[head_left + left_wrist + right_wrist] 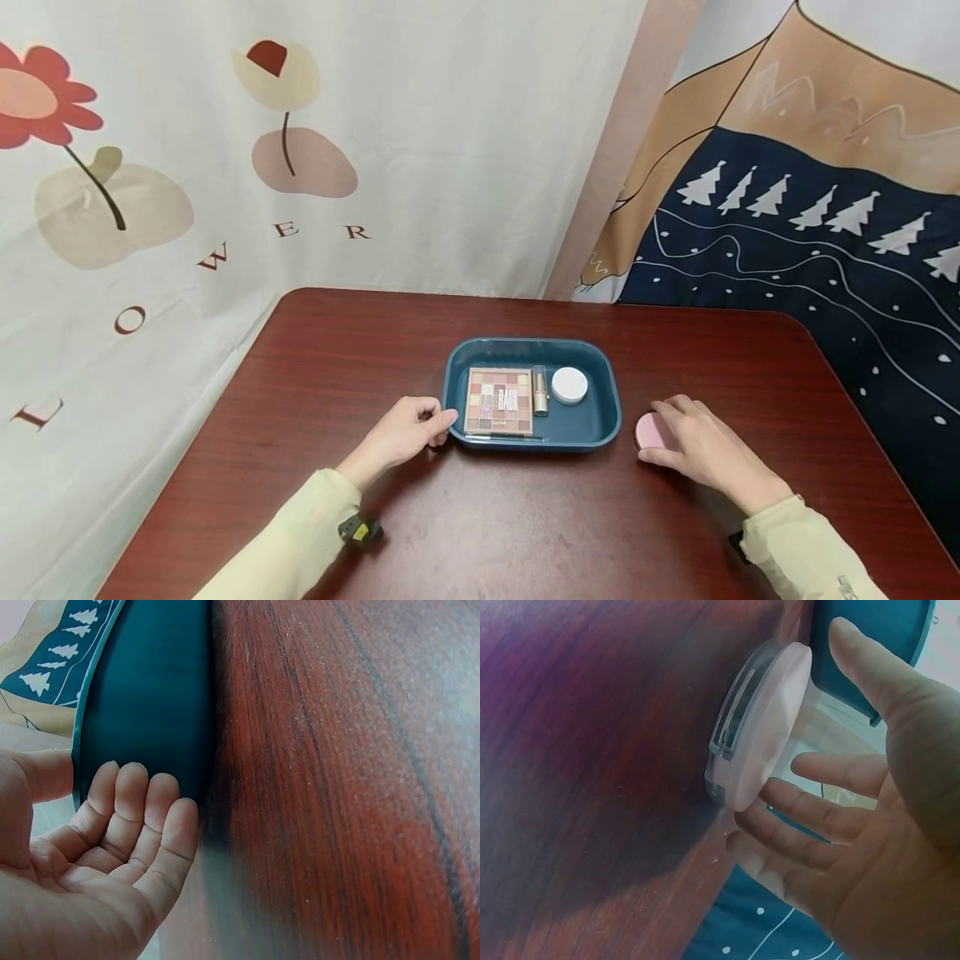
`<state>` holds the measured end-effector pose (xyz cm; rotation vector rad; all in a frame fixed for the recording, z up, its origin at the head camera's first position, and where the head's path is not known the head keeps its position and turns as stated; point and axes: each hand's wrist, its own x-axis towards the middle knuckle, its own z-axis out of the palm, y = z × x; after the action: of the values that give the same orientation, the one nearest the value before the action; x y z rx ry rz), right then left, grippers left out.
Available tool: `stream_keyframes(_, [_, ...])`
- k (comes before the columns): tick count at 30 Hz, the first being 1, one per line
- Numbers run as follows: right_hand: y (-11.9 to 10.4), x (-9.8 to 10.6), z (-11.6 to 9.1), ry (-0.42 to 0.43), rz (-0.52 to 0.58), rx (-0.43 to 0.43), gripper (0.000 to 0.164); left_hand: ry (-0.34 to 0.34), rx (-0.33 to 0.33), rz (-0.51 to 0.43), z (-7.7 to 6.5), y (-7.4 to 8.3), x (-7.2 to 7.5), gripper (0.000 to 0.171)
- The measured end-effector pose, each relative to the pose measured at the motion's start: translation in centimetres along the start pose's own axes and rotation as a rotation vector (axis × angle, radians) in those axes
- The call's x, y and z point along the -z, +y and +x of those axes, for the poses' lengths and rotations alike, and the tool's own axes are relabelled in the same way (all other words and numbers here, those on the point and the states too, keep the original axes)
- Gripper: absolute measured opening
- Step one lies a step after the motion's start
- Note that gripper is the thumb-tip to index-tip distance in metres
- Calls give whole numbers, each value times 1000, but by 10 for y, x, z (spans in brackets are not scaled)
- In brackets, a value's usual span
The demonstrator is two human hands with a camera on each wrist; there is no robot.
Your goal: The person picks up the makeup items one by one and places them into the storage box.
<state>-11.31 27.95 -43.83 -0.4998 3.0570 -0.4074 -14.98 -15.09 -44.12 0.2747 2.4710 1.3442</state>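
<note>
A blue tray [588, 429] stands on the table, holding an eyeshadow palette [498, 402], a lipstick tube [540, 392], a round white-lidded jar [569, 386] and a thin stick along the palette's near edge. At the tray's left end, my left hand [405, 432] pinches the rim, thumb over the top and curled fingers against the outer wall [150, 697]. Right of the tray, a round pink compact [652, 433] with a clear-sided base [739, 712] lies on the table. My right hand [885, 817] reaches over it, fingers spread near its edge and thumb apart from it.
The dark red wooden table [525, 533] spreads around the tray. A pale printed curtain [450, 150] hangs behind it and on the left, with a navy patterned cloth [750, 242] at the right. Dark bands [360, 529] sit at both wrists.
</note>
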Motion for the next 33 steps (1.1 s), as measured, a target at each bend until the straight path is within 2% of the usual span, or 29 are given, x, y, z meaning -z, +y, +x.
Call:
stream_keyframes(17, [2, -4, -6, -12, -11, -4, 77, -2, -11, -4, -1, 0, 0, 38])
stream_keyframes(33, [2, -9, -7, 33, 11, 2, 72, -5, -13, -3, 0, -1, 1, 38])
